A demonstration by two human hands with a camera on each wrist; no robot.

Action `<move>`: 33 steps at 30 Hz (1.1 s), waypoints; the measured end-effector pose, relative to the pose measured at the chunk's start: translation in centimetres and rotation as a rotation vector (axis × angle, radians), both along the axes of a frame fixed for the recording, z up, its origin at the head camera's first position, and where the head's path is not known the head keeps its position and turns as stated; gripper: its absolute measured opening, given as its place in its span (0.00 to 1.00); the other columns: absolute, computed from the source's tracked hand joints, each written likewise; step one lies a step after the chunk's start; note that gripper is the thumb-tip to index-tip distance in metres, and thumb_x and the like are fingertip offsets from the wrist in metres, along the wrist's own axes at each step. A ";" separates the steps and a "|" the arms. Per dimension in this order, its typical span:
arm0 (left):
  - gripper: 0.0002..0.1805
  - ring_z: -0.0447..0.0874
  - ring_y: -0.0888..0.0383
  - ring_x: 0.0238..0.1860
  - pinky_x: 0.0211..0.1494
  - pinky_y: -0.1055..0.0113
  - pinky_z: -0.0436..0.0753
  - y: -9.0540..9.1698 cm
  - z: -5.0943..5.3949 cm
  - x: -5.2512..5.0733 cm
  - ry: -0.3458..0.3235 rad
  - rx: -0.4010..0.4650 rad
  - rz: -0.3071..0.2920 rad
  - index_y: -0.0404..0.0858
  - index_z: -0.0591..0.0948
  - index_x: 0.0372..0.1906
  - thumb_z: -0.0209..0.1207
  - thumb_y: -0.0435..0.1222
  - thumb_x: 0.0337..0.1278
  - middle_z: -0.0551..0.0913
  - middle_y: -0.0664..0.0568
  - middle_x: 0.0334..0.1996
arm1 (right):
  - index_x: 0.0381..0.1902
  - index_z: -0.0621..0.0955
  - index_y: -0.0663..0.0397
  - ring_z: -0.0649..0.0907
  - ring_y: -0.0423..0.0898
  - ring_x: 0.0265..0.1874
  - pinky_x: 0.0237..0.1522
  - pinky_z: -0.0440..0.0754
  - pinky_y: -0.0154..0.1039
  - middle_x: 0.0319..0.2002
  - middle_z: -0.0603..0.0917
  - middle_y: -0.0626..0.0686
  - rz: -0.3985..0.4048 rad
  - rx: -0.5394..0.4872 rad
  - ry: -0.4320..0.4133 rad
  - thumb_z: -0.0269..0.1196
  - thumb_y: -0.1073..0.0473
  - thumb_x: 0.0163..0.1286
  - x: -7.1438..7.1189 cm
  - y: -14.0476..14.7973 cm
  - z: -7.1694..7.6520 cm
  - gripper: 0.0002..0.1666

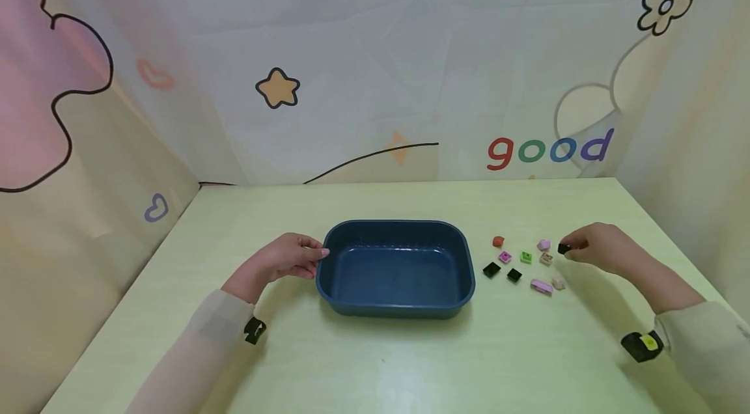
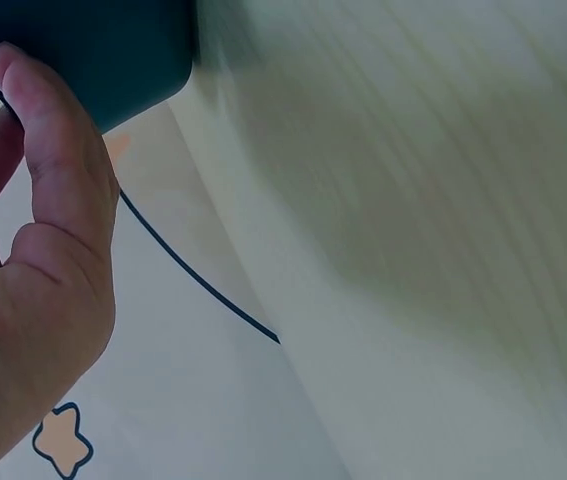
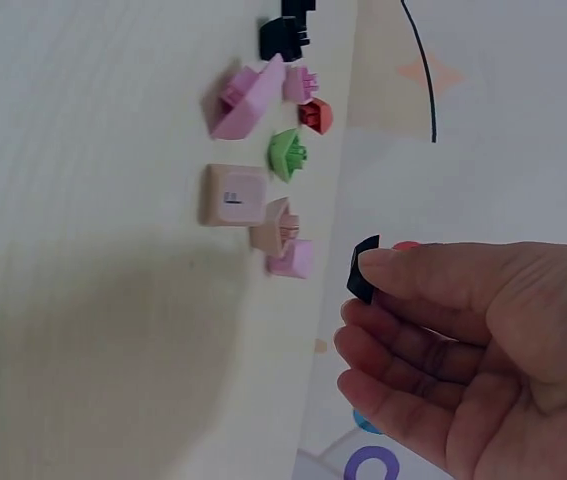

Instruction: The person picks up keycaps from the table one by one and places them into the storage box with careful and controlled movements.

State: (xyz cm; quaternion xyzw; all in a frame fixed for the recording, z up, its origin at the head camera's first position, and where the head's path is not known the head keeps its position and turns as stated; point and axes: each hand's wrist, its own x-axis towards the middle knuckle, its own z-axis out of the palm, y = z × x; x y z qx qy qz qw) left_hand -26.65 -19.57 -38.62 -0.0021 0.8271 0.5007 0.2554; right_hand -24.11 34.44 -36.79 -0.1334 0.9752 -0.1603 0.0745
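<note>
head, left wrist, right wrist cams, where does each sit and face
Head: worn on the head, facing forward and down at the blue tray and loose keycaps; left hand, right hand, sleeves show.
Left wrist: on that wrist, facing the tray's edge; left hand shows.
Right wrist: on that wrist, facing loose keycaps and a pinched black keycap; right hand shows.
Shared: head and right wrist both show that pinched black keycap.

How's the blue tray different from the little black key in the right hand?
The tray is blue, but the key is black. The tray is much bigger than the key. The tray stands on the table, while the key is held up off it. Both are being held: the left hand grips the tray's rim, and the right hand pinches the key.
</note>
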 end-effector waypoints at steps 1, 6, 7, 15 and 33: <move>0.15 0.80 0.63 0.24 0.33 0.76 0.86 0.0 0.1 0.0 -0.005 0.006 -0.001 0.28 0.77 0.53 0.58 0.37 0.74 0.80 0.54 0.24 | 0.49 0.82 0.78 0.85 0.55 0.36 0.39 0.86 0.51 0.41 0.88 0.69 0.003 -0.001 0.003 0.65 0.66 0.66 -0.1 0.0 0.2 0.18; 0.20 0.82 0.63 0.29 0.38 0.74 0.88 -0.3 0.2 0.0 -0.046 0.080 -0.017 0.25 0.72 0.62 0.55 0.36 0.76 0.82 0.54 0.28 | 0.50 0.83 0.76 0.87 0.55 0.39 0.40 0.87 0.50 0.43 0.89 0.69 0.011 -0.021 -0.001 0.64 0.64 0.67 -0.5 -0.5 1.3 0.19; 0.21 0.82 0.63 0.30 0.39 0.74 0.88 -0.4 0.2 -0.1 -0.060 0.104 -0.014 0.24 0.70 0.64 0.54 0.35 0.77 0.82 0.54 0.29 | 0.51 0.83 0.76 0.87 0.56 0.39 0.41 0.87 0.52 0.43 0.89 0.69 0.012 -0.027 -0.005 0.64 0.65 0.68 -0.6 -0.6 1.5 0.19; 0.23 0.83 0.66 0.33 0.41 0.77 0.88 -0.6 0.0 -0.1 -0.152 0.266 0.050 0.24 0.65 0.70 0.50 0.30 0.78 0.83 0.57 0.31 | 0.51 0.83 0.75 0.84 0.49 0.36 0.38 0.86 0.44 0.42 0.89 0.66 0.028 -0.050 0.000 0.63 0.65 0.69 -1.1 -2.5 3.2 0.18; 0.17 0.85 0.68 0.30 0.38 0.78 0.87 -0.3 -0.2 0.1 -0.198 0.348 0.113 0.25 0.72 0.63 0.49 0.29 0.77 0.86 0.58 0.27 | 0.54 0.83 0.71 0.85 0.47 0.37 0.41 0.87 0.42 0.45 0.89 0.64 0.100 -0.097 -0.007 0.65 0.62 0.71 -2.3 -6.5 6.0 0.19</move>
